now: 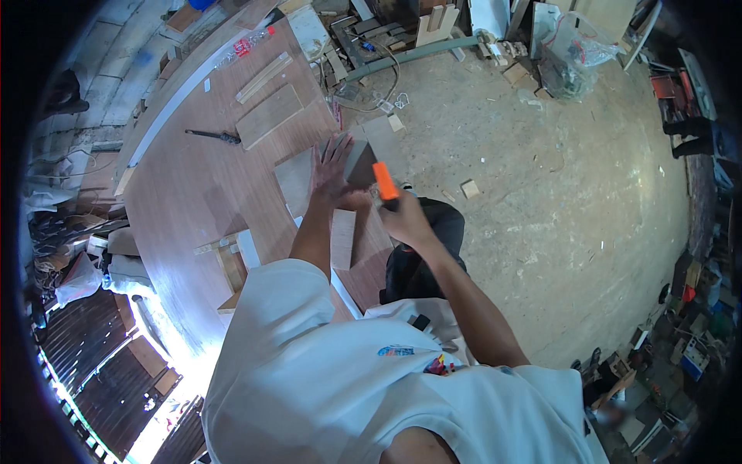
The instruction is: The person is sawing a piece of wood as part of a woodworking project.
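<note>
The left hand (331, 172) lies spread on a pale, boxy wooden piece (294, 184). Beside it, the right hand (410, 221) grips an orange-and-black tool (385, 181).

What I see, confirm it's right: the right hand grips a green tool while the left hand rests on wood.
The colour is wrong: the head view shows an orange tool. The right hand grips it; the left hand rests on wood.

Your left grip (331, 174) lies spread on a wooden piece (294, 184) on the worktop (182, 201); your right grip (407, 222) holds an orange-and-black tool (385, 182) near it.
</note>
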The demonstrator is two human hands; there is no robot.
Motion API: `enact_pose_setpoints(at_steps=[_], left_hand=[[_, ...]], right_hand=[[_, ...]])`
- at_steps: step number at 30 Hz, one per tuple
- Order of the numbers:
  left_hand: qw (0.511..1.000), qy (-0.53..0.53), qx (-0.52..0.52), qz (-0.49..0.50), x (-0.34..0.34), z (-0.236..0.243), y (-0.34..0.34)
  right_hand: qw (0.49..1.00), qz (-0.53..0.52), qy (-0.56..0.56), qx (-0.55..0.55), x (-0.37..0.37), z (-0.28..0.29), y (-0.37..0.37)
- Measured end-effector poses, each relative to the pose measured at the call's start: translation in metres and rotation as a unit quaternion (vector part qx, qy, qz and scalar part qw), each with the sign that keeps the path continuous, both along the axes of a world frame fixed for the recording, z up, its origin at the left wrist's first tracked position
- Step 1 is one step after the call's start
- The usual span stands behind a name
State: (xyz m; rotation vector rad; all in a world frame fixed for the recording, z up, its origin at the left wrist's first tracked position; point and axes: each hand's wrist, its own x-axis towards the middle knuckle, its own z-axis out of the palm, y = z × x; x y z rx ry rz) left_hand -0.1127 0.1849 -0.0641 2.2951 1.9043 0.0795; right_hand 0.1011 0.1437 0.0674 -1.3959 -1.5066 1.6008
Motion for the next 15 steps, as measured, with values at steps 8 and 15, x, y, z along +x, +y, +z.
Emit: enact_pose_setpoints(at_steps=[8,15], left_hand=[[0.999,-0.044,0.01,0.003,-0.004,0.012,-0.01],[0.999,0.026,-0.018,-0.004,-0.002,0.018,-0.006]], right_hand=[[0.997,0.03,0.006,-0.064,0.036,0.091,-0.051],[1.0,0.022,-0.015,-0.004,0.025,0.018,-0.023]])
